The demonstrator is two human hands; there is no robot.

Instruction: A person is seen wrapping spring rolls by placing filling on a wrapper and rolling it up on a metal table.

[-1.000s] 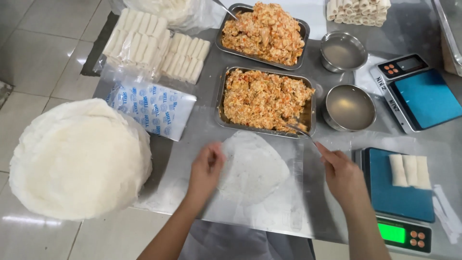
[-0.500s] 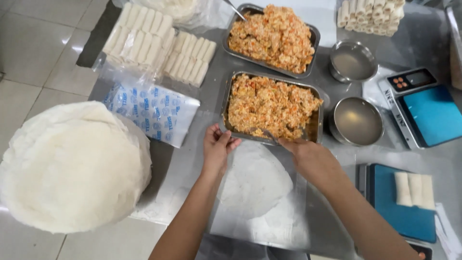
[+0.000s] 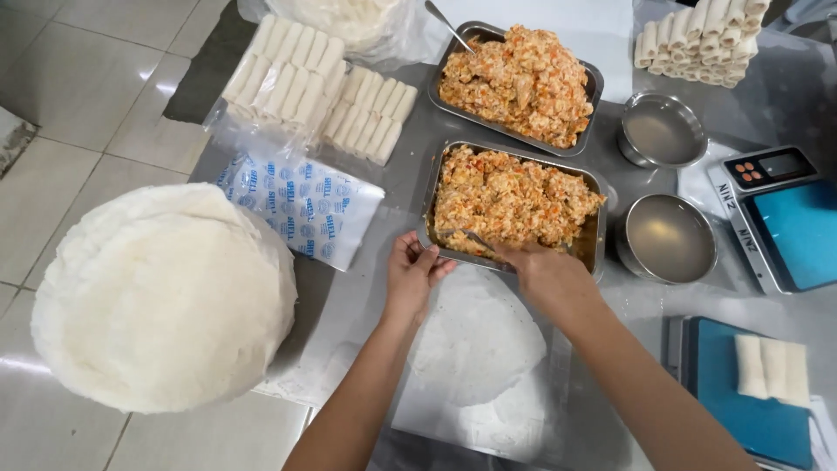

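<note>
The right hand point(image 3: 545, 277) covers the handle of the fork point(image 3: 471, 237), so its grip cannot be told. Both forearms run off the near edge. The far bag of wrappers point(image 3: 349, 22), the right scale point(image 3: 789, 231) and the near blue tray point(image 3: 750, 392) are cut off.

**Packages and screens on your counter**

You have a flat white plastic packet with blue print point(image 3: 301, 208) lying near the counter's left edge, just left of the near metal tray. Beyond it, at the far left corner, sits a clear plastic bag point(image 3: 261, 131) under the rows of rolls. At the right edge, a scale's small dark screen point(image 3: 789, 164) sits beside orange buttons, above its blue platform.
</note>
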